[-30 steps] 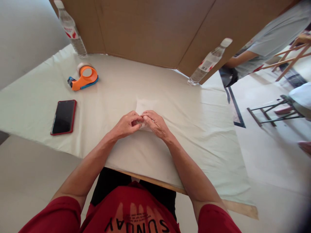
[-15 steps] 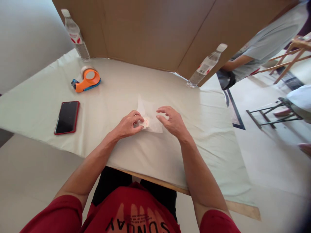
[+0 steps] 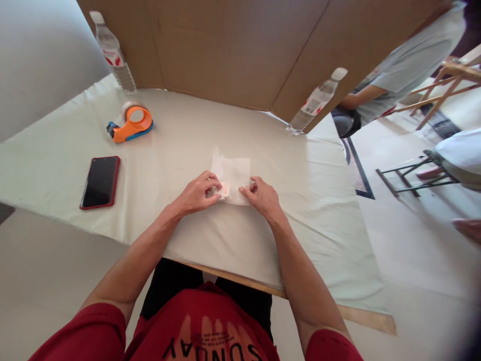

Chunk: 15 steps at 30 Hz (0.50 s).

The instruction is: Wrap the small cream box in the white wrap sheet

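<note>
A translucent white sheet (image 3: pixel 236 170), perhaps thin wrap, lies on the covered table in front of me. On its left part rests a small white item with red marks (image 3: pixel 225 189), its kind too small to make out. My left hand (image 3: pixel 199 194) is closed on that item from the left, its fingers curled over the near side. At the sheet's right edge, my right hand (image 3: pixel 264 195) has thumb and fingers drawn together, pinching the sheet.
A red-cased phone (image 3: pixel 100 182) and an orange tape dispenser (image 3: pixel 133 124) lie at left. Water bottles stand before the cardboard screen (image 3: pixel 225 50), one at left (image 3: pixel 116 59), one at right (image 3: pixel 313 104). A person in a grey shirt (image 3: pixel 406 65) sits beyond it.
My right hand has come down from above the sheet to its right edge, its fingers closing there. The sheet looks spread flatter. My left hand has hardly moved.
</note>
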{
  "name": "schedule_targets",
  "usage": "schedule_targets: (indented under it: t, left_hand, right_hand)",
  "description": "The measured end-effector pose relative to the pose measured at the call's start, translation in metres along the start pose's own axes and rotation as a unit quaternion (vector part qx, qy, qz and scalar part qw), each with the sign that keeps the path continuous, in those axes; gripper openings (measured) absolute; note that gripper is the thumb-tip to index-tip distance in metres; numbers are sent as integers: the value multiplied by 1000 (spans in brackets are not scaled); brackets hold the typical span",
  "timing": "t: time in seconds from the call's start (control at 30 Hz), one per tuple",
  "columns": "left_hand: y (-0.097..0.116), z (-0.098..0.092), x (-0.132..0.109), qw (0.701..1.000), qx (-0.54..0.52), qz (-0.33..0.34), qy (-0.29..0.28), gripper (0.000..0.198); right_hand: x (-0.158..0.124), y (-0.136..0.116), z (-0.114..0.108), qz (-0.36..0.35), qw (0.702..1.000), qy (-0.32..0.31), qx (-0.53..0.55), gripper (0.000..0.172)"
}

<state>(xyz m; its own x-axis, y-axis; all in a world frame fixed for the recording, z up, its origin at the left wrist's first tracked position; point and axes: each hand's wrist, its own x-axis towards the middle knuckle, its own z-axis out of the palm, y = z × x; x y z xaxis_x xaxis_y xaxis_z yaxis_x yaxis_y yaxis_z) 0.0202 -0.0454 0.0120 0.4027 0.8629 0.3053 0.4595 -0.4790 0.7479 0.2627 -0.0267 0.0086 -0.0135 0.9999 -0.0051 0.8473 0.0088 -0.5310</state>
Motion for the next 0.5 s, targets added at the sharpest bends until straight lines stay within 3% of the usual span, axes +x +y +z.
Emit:
schedule_targets:
  t: [0.23,0.37,0.5]
  left_hand:
    - [1,-1,1,1000,3,2,-5,19]
    - [0,-1,1,1000,9,6,-4,18]
    - [0,-1,1,1000,23,18,-8,18]
  right_hand:
    - [-3,-6,3,-7,987,-29,157,53]
    - [-6,-18,8,-39,954,-6,298,53]
    - [-8,-38,12,-70,920,-23,385,48]
